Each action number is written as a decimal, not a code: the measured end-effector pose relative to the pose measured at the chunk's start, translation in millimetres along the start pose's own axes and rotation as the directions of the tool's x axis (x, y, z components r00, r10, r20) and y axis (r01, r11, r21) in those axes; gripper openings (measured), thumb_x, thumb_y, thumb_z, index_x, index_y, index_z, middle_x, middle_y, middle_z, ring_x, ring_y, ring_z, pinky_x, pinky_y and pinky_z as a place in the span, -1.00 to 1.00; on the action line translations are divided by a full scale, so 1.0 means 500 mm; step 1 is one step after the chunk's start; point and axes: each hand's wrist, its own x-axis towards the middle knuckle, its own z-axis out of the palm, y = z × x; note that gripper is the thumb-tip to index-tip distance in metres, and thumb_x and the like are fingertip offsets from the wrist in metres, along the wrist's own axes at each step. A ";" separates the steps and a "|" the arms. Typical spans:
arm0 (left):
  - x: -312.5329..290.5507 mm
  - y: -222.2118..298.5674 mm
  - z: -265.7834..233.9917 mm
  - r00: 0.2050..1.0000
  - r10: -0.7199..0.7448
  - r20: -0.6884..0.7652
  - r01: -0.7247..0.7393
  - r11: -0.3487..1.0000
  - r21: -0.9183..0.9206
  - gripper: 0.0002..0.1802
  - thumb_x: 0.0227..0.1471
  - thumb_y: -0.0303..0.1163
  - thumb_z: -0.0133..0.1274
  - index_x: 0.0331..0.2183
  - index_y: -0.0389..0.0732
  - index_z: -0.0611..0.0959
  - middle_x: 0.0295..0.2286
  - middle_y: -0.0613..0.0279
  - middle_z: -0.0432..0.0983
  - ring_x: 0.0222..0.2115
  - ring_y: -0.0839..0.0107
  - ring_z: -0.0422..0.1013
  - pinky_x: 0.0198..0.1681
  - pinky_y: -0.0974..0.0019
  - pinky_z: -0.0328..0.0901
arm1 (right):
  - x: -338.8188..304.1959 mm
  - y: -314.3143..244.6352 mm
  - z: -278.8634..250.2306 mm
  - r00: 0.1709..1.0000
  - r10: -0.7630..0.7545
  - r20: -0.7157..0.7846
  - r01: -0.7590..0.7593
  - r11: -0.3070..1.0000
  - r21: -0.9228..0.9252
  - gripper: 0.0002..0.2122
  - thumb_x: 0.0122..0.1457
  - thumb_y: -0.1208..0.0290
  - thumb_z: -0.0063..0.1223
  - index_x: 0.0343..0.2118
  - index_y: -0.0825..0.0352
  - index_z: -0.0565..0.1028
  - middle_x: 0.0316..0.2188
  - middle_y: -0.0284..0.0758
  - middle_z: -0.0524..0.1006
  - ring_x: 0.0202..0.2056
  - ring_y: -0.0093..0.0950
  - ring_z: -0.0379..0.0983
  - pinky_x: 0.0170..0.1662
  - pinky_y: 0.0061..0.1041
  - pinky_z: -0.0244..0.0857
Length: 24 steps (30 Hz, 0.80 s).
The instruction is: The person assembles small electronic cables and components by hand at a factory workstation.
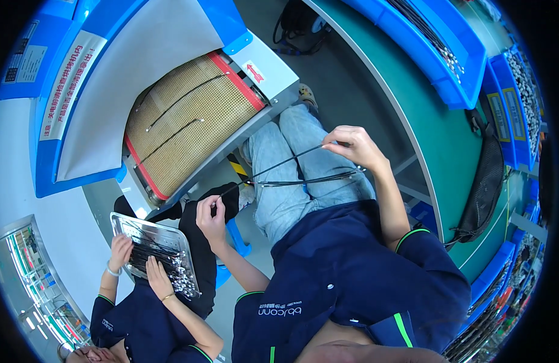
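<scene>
A thin black cable (270,167) stretches slantwise above my lap, held at both ends. My left hand (213,219) has its fingers closed on the lower left end. Up at the right, my right hand (355,148) pinches the other end between thumb and fingers. Beneath the held cable, a few black cables (309,181) with small silvery ends lie across my jeans. Ahead to the left, several similar cables (188,94) rest apart on a tan mesh conveyor belt (200,118) with red edges.
At left, a co-worker's hands (158,277) rest on black cables in a metal tray (190,251). A blue-and-white machine hood (128,66) covers part of the belt. To my right is a green table (406,78) with a blue bin (437,54) and a black pouch (482,181).
</scene>
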 end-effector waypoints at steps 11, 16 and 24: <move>0.006 0.002 -0.018 0.999 0.012 -0.032 -0.011 1.000 0.028 -0.90 -0.11 -0.61 0.14 -0.44 -0.31 0.56 -0.52 0.23 0.48 -0.56 0.46 0.37 -0.45 0.47 0.28 | 0.013 -0.013 -0.005 0.994 0.014 0.108 -0.018 0.999 0.036 -0.94 0.00 0.46 0.15 -0.48 0.31 0.52 -0.53 -0.32 0.53 -0.45 -0.39 0.48 -0.36 -0.48 0.35; 0.011 -0.018 -0.026 0.999 0.006 -0.033 -0.005 0.999 0.042 -0.90 -0.11 -0.60 0.14 -0.44 -0.31 0.56 -0.52 0.23 0.48 -0.56 0.46 0.37 -0.45 0.47 0.28 | 0.025 -0.015 0.011 0.993 0.000 0.119 -0.005 0.999 0.039 -0.94 -0.01 0.45 0.15 -0.49 0.31 0.52 -0.55 -0.33 0.51 -0.47 -0.39 0.46 -0.38 -0.48 0.34; 0.138 -0.100 -0.122 0.999 -0.012 -0.052 0.016 0.998 0.069 -0.91 -0.07 -0.56 0.12 -0.41 -0.31 0.56 -0.49 0.22 0.48 -0.53 0.43 0.38 -0.42 0.41 0.30 | 0.152 -0.079 0.086 0.988 -0.154 0.000 0.153 0.978 -0.141 -0.92 -0.05 0.44 0.21 -0.50 0.27 0.52 -0.58 -0.36 0.47 -0.47 -0.41 0.40 -0.40 -0.47 0.31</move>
